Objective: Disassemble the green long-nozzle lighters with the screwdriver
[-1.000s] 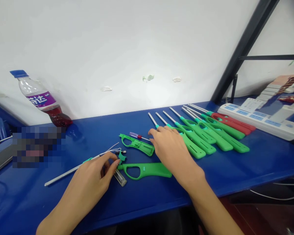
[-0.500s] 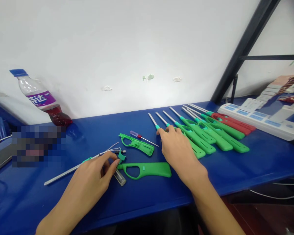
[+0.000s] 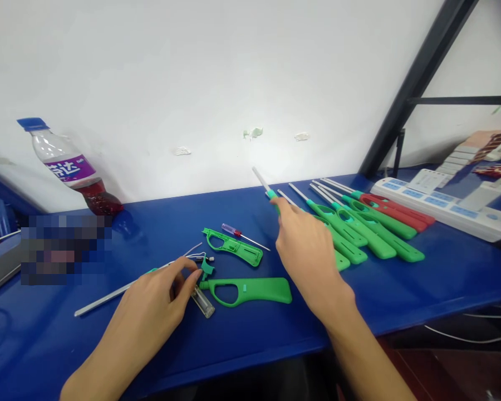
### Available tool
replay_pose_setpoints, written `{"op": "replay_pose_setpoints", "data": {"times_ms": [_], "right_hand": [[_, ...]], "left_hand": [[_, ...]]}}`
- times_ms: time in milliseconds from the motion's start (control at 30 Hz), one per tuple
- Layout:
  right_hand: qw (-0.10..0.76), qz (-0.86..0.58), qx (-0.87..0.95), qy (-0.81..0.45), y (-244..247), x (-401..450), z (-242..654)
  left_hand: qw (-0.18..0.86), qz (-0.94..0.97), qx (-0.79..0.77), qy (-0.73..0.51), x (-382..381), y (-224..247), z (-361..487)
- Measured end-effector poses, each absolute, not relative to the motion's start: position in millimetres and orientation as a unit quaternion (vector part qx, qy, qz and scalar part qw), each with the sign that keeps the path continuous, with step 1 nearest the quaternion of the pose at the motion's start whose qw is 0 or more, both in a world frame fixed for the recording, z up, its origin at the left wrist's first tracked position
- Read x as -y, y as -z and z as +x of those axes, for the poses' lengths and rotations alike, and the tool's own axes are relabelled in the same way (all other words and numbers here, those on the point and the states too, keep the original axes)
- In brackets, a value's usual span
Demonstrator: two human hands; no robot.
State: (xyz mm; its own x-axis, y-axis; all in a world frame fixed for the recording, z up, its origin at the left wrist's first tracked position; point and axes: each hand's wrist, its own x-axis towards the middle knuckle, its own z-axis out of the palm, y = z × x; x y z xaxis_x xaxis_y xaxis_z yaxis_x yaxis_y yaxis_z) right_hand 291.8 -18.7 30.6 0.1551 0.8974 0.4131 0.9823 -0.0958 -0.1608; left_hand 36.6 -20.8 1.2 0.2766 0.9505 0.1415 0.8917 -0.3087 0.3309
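Observation:
In the head view my left hand is closed in a pinch at a small teal plastic trigger piece. White wires, a metal tube and a clear fuel tank lie about its fingers. Just right of it is a green handle shell; the other half shell lies behind, inner side up. My right hand grips a green stick lighter, its rod tilted up off the table. The palm hides most of that lighter's handle.
Several green stick lighters and red ones lie in a row on the right. A screwdriver lies behind the half shell. A power strip borders the right side. A drink bottle leans against the wall at left.
My right hand has taken hold of the leftmost stick lighter and raised its rod from the table. My left hand stays nearly still at the trigger piece.

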Motion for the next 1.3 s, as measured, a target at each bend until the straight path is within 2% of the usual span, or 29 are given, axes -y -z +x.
{"op": "replay_pose_setpoints", "data": {"times_ms": [67, 133, 233, 300, 433, 633, 833, 1033, 1300], "right_hand": [[0.283, -0.689, 0.661, 0.093, -32.2, 18.1, 290.4], [0.35, -0.628, 0.694, 0.032, -34.0, 17.8, 287.9], [0.385, -0.523, 0.757, -0.073, -38.1, 20.5, 282.5], [0.383, -0.458, 0.791, -0.132, -42.4, 24.7, 278.8], [0.37, -0.373, 0.814, -0.246, -51.1, 33.2, 275.4], [0.385, -0.338, 0.79, -0.337, -55.5, 36.6, 278.6], [0.411, -0.385, 0.782, -0.267, -49.8, 34.1, 278.0], [0.342, -0.475, 0.798, -0.142, -45.2, 31.3, 279.0], [0.373, -0.516, 0.771, -0.017, -43.2, 24.7, 281.9]], "left_hand": [[0.074, 0.784, -0.586, -0.191, 23.1, -3.8, 36.7], [0.041, 0.764, -0.582, -0.276, 28.5, -8.0, 38.7], [-0.066, 0.71, -0.537, -0.45, 38.5, -14.9, 44.1], [-0.137, 0.716, -0.476, -0.491, 42.5, -17.6, 47.0], [-0.193, 0.794, -0.384, -0.43, 39.0, -17.1, 47.9], [-0.215, 0.829, -0.354, -0.376, 29.1, -11.8, 42.1], [-0.201, 0.823, -0.359, -0.391, 28.1, -8.8, 33.2], [-0.17, 0.815, -0.404, -0.38, 34.1, -7.6, 31.7], [-0.131, 0.84, -0.374, -0.372, 35.1, -3.7, 32.4]]}}
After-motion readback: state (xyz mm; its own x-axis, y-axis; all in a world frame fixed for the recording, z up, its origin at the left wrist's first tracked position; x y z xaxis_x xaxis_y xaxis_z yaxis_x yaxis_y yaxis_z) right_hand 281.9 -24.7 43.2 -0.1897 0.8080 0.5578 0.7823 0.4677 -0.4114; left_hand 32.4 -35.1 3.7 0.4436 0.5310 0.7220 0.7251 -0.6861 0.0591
